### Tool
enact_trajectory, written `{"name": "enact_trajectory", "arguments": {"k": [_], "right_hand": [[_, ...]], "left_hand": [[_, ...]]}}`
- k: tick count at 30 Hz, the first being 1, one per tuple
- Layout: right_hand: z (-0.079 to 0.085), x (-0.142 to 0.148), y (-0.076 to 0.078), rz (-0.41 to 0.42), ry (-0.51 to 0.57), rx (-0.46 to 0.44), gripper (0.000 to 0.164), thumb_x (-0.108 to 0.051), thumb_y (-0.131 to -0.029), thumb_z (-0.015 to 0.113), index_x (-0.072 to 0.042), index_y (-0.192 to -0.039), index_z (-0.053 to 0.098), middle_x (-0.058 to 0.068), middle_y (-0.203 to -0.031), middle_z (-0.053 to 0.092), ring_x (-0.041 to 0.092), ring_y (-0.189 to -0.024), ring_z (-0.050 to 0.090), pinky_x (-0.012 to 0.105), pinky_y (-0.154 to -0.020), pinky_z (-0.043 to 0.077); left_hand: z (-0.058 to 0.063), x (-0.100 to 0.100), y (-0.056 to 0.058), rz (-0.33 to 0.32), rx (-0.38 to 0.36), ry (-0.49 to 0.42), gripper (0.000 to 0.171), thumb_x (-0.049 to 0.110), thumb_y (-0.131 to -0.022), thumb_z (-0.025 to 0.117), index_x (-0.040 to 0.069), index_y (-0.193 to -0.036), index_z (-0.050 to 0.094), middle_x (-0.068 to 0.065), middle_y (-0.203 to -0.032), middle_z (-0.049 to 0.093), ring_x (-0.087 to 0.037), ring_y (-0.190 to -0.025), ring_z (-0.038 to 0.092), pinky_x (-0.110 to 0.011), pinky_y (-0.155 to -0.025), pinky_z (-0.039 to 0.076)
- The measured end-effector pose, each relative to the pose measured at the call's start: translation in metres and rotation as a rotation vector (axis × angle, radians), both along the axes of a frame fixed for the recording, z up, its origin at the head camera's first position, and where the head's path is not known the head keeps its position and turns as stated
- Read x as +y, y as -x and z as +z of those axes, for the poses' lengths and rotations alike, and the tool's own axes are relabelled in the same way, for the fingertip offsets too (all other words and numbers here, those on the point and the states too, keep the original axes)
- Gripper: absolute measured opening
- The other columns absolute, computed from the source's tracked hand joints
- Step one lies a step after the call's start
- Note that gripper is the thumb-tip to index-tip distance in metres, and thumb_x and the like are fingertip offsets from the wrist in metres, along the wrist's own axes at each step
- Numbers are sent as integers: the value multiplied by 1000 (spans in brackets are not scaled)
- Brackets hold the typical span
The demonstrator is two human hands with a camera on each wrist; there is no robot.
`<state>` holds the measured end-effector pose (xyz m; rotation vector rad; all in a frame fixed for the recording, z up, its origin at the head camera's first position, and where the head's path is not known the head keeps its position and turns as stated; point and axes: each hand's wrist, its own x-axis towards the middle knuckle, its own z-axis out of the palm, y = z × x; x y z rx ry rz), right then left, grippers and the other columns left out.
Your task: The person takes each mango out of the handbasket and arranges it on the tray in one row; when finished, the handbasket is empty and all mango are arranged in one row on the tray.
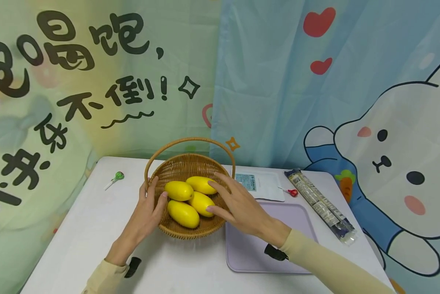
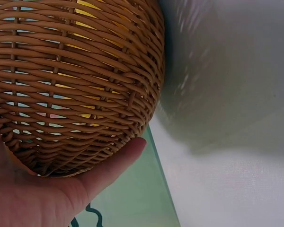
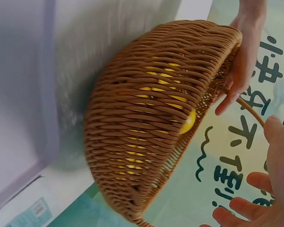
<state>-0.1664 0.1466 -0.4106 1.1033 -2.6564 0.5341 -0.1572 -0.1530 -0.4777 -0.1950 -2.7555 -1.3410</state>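
A brown wicker basket [image 1: 190,163] with an arched handle stands on the white table, holding several smooth yellow oval fruits [image 1: 183,214] that look like mangoes. At its left rim is my left hand [image 1: 146,208], with thumb and fingers spread. The left wrist view shows that thumb [image 2: 113,165] stretched along the rim. Over the right rim hovers my right hand [image 1: 242,204], its fingers apart and pointing in toward the fruits. In the right wrist view, the right-hand fingers [image 3: 246,208] hold nothing and stand off from the woven wall.
A lilac tray [image 1: 249,253] lies right of the basket, under my right forearm. Behind it are a white pouch [image 1: 269,183] and a red lollipop [image 1: 292,192]. A long wrapped package [image 1: 320,204] lies at the right edge. A green lollipop [image 1: 119,175] lies back left.
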Motion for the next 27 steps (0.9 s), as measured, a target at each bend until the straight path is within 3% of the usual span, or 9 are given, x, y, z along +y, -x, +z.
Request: {"name": "enact_trajectory", "arguments": {"k": [10, 20, 27], "right_hand": [[24, -23, 19, 35, 28, -71, 62, -48, -103, 55, -16, -154, 42, 9, -163, 30, 30, -146, 40, 51, -113, 43], [58, -45, 49, 68, 23, -245, 60, -44, -103, 58, -12, -152, 45, 10, -155, 43, 26, -138, 49, 44, -110, 47], [66, -57, 64, 57, -55, -368, 63, -43, -101, 62, -15, -154, 43, 10, -156, 43, 29, -142, 45, 48, -114, 42]], "left_hand": [[1, -1, 0, -12, 8, -1, 71, 51, -109, 30, 14, -165, 7, -25, -168, 1, -52, -144, 35, -66, -111, 37], [0, -2, 0, -7, 4, 4, 70, 50, -109, 29, 14, -165, 7, -23, -168, 1, -51, -145, 34, -66, -111, 36], [0, -2, 1, -11, 12, -4, 69, 50, -110, 29, 14, -165, 7, -22, -168, 2, -50, -146, 34, -65, -112, 36]]}}
